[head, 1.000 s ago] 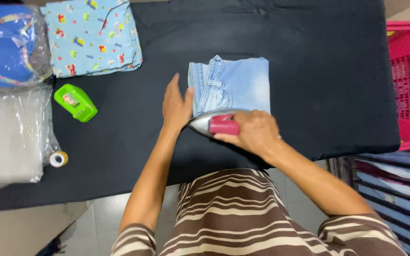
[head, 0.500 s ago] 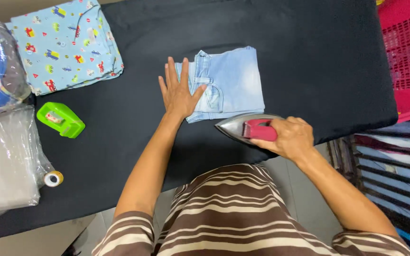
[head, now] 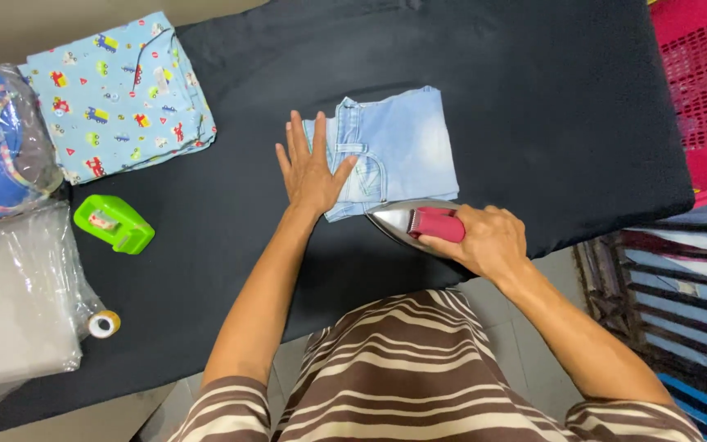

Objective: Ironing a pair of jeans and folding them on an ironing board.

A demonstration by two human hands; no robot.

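A black ironing board (head: pixel 533 123) fills most of the view, with a red plastic basket (head: pixel 701 90) beyond its right edge. Near the far left corner lies a folded blue cloth printed with little vehicles (head: pixel 120 94). Folded light denim shorts (head: pixel 398 147) lie around the board's middle. The left hand (head: pixel 311 168) lies flat on their left edge, fingers spread apart. The right hand (head: pixel 484 239) is clamped around the red handle of an iron (head: pixel 411 223) at the board's near edge, touching the shorts' near edge. A green tape dispenser (head: pixel 114 223) sits toward the left edge
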